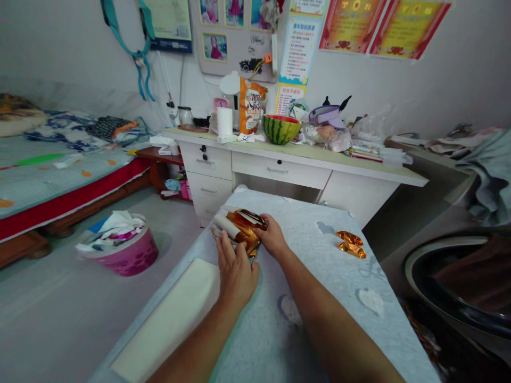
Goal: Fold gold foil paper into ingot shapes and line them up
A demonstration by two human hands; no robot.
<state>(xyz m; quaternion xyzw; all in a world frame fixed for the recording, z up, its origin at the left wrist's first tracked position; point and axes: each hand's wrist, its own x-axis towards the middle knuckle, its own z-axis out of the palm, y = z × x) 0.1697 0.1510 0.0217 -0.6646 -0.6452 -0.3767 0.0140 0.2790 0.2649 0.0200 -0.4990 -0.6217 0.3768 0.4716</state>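
Note:
A stack of shiny gold foil paper (243,223) lies on the cloth-covered table, with a pale rolled part (227,226) along its left side. My left hand (237,268) rests at the near left of the stack, fingers stretched out over its edge. On the right side, my right hand (273,235) has its fingers closed around the foil's edge; the fingertips are partly hidden. Two folded gold foil pieces (351,244) sit apart toward the table's right edge. Beside my left forearm lies a long pale sheet (171,319), flat on the table.
A light blue patterned cloth (319,292) covers the table. Behind stands a white desk (255,165) bearing a watermelon-patterned bowl (281,130) and an orange pouch (250,106). A pink bin (128,255) stands on the floor left, and a washing machine (411,266) at right.

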